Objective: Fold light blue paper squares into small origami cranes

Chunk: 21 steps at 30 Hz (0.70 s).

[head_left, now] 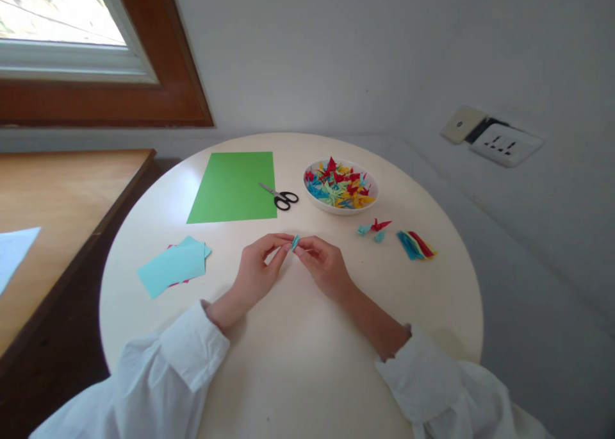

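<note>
Between my two hands, over the middle of the round table, is a small folded piece of light blue paper (295, 242). My left hand (262, 265) pinches its left side with thumb and fingertips. From the right, my right hand (324, 265) grips the same paper between thumb and fingers. Its exact folded shape is partly hidden by the fingertips. Just beyond my hands lie black-handled scissors (282, 198), their blades resting on a green sheet (235, 189). A white bowl (331, 208) full of small folded paper cranes (339, 184) stands behind my right hand.
Several loose folded papers (377, 227) and a fanned stack of coloured paper strips (416, 245) lie on the right. Light blue sheets (173, 269), with red edges showing underneath, are at left. A wooden desk (62, 202) stands beside the round white table (307, 375).
</note>
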Motion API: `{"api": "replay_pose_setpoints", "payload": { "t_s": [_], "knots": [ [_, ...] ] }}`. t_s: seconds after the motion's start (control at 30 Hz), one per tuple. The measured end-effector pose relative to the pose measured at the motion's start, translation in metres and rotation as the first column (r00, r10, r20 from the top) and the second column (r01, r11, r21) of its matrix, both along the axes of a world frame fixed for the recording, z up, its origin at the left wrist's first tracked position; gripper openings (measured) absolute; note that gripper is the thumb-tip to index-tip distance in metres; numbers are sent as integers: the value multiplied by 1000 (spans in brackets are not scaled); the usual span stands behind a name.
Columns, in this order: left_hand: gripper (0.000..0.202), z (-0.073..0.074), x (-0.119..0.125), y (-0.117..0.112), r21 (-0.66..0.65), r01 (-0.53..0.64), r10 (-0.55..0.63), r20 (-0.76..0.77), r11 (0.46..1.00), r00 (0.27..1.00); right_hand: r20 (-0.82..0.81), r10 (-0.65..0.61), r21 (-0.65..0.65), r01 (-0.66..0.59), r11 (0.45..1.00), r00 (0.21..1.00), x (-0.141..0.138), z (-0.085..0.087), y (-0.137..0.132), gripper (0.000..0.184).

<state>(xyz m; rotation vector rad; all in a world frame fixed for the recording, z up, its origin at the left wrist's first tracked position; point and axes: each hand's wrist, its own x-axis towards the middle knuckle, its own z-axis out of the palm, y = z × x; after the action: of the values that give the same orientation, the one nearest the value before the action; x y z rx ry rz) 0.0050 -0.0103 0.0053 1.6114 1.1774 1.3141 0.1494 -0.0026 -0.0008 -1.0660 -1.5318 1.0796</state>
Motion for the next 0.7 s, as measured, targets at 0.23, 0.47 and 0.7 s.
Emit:
{"api": "replay_pose_setpoints", "payload": {
  "t_s": [0.23,0.47,0.7],
  "knots": [
    [12,3,0,-2,91,-29,42,-144,995,989,-17,-15,-29,15,999,1000,-1,0,1,17],
    [14,0,0,-2,46,-35,39,-91,998,995,-24,-7,-11,7,1000,1000,-1,-1,1,13],
    [13,0,2,-4,-18,-6,6,-29,1000,1000,-8,-12,-23,12,1000,1000,-1,-3,2,12]
  ]
}}
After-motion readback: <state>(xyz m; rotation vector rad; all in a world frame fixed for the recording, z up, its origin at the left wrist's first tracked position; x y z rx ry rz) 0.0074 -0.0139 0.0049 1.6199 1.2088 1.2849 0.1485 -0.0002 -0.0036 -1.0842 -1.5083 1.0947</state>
